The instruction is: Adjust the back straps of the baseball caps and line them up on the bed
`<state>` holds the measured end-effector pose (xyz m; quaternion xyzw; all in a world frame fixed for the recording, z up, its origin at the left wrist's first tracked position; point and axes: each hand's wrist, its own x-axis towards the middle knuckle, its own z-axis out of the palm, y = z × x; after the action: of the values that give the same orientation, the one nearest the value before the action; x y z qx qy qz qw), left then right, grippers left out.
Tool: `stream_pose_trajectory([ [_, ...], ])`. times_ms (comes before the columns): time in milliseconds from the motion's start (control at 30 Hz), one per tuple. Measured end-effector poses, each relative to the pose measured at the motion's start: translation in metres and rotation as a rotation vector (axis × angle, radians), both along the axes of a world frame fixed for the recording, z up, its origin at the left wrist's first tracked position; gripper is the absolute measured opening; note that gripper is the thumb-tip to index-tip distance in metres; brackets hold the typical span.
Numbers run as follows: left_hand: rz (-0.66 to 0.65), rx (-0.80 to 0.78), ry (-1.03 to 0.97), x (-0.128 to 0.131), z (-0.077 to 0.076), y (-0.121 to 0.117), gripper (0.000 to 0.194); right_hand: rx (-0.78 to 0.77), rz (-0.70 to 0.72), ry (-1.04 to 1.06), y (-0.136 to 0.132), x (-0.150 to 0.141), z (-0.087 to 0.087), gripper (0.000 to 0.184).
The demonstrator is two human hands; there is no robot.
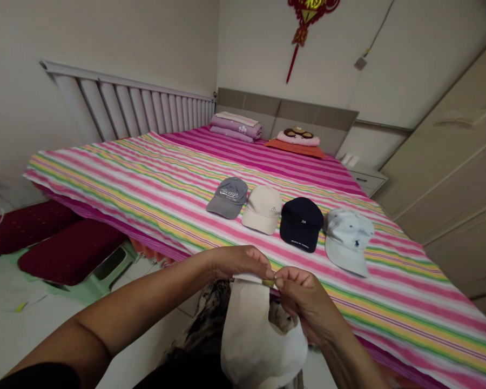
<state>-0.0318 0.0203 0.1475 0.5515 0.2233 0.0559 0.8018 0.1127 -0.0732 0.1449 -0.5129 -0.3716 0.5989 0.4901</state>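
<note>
A cream baseball cap [247, 329] hangs from both hands at the bed's near edge, its back opening facing right. My left hand [249, 262] pinches the cap's strap close to a small brass-coloured buckle [269, 282]. On the other side of that buckle, my right hand [297, 289] grips the strap end between thumb and fingers. Beyond the hands a row of caps lies on the striped sheet: a grey cap [230, 197], a beige cap [263, 209], a navy cap [302, 222] and a pale blue-white cap [349, 237].
The bed [146, 178] fills the middle, with folded purple bedding [235, 128] and a pink-and-orange pile [297, 141] by the headboard [283, 111]. Red-topped stools [73, 248] stand at left. A white nightstand [366, 178] and wardrobe [449, 178] are at right.
</note>
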Motion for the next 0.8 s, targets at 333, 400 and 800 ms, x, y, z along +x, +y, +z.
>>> stream_pose_trajectory([
  [333,0.018,-0.009,0.043,0.0023,0.0037,-0.003,0.015,-0.029,-0.007,-0.024,-0.0004,0.0008,0.0014,0.024],
  [400,0.013,-0.011,0.038,0.003,0.0029,-0.0027,0.014,-0.027,-0.002,-0.014,-0.0007,0.001,0.0013,0.025],
  [800,0.001,-0.056,0.013,0.002,-0.0006,0.0006,0.019,-0.03,0.108,0.144,0.0004,0.0063,0.0014,0.028],
])
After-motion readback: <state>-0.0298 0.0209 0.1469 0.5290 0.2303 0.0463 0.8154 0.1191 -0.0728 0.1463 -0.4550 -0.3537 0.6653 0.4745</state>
